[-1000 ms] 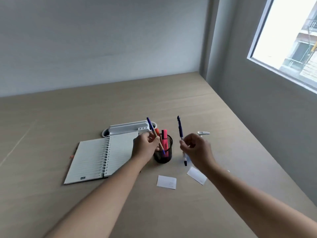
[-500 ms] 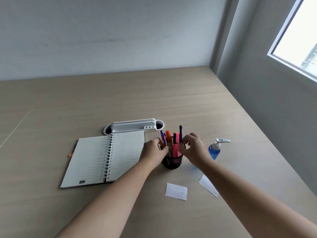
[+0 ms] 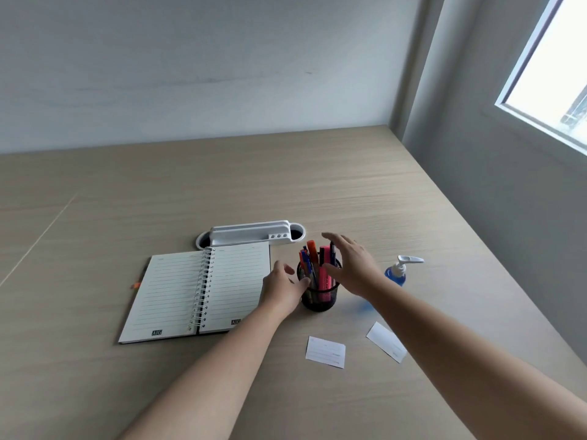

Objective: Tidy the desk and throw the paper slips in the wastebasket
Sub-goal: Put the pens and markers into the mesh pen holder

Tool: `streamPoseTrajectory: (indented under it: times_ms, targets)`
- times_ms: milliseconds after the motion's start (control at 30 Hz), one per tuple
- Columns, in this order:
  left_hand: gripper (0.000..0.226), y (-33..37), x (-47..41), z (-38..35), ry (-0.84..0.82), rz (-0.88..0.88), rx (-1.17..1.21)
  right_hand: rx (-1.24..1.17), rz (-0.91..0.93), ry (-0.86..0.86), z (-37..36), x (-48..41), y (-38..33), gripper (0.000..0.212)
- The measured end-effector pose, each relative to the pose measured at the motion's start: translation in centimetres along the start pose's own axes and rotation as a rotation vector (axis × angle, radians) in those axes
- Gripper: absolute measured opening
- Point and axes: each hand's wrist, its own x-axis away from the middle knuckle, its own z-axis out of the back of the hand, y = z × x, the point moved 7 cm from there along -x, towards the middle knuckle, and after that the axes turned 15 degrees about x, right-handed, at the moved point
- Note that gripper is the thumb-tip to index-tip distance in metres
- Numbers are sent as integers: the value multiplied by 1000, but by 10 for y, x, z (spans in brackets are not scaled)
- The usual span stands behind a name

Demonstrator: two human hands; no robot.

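A black mesh pen cup [image 3: 318, 298] stands mid-desk with several pens and a pink highlighter upright in it. My left hand [image 3: 282, 289] rests just left of the cup, fingers spread, holding nothing. My right hand [image 3: 352, 265] hovers at the cup's right side, fingers apart and empty. Two white paper slips lie on the desk nearer to me: one slip [image 3: 325, 351] below the cup, the other slip [image 3: 386, 342] to its right beside my right forearm. No wastebasket is in view.
An open spiral notebook [image 3: 197, 289] lies left of the cup. Behind it sits a white cable-port tray [image 3: 251, 233]. A blue pump bottle [image 3: 397, 271] stands right of my right hand. A wall and a window bound the desk [image 3: 317, 185] on the right.
A second ago each hand held a pen above the cup. Both pens now stand in the cup, and both hands have let go and opened beside it.
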Motion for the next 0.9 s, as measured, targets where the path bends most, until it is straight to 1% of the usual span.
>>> streamPoseTrajectory:
  times_ms: [100, 167, 233, 300, 367, 400, 467, 533, 600, 667, 767, 900]
  targets:
    - [24, -7, 0, -2, -24, 101, 220, 11, 7, 25, 2, -4, -1, 44]
    - [21, -11, 1, -4, -23, 171, 373, 14, 6, -12, -3, -3, 0, 40]
    - [17, -13, 1, -5, -11, 193, 434, 52, 22, -45, -11, 1, 2, 36]
    - [12, -13, 1, -6, 1, 189, 441, 33, 17, -31, -17, 4, 4, 30]
    - [8, -12, 1, -7, 9, 185, 437, -32, -28, 12, -14, 6, 4, 39]
    - [7, -11, 1, -7, 8, 187, 441, -42, -36, 60, -9, 5, 2, 44]
    - [6, -9, 1, -9, 1, 193, 460, 70, 37, 188, 4, 5, -9, 45]
    - [7, -8, 0, -9, -8, 188, 456, 265, 164, 250, 10, 5, -23, 38]
    - [7, -8, 0, -9, -19, 179, 449, 401, 217, 219, 6, 4, -27, 33]
    - [9, -9, -1, -9, -29, 167, 438, 443, 206, 177, 0, 2, -24, 31]
    - [8, -10, -1, -9, -30, 158, 457, 465, 198, 176, -2, 4, -19, 29]
    - [6, -11, -1, -10, -22, 163, 487, 390, 135, 195, -2, 10, -1, 32]
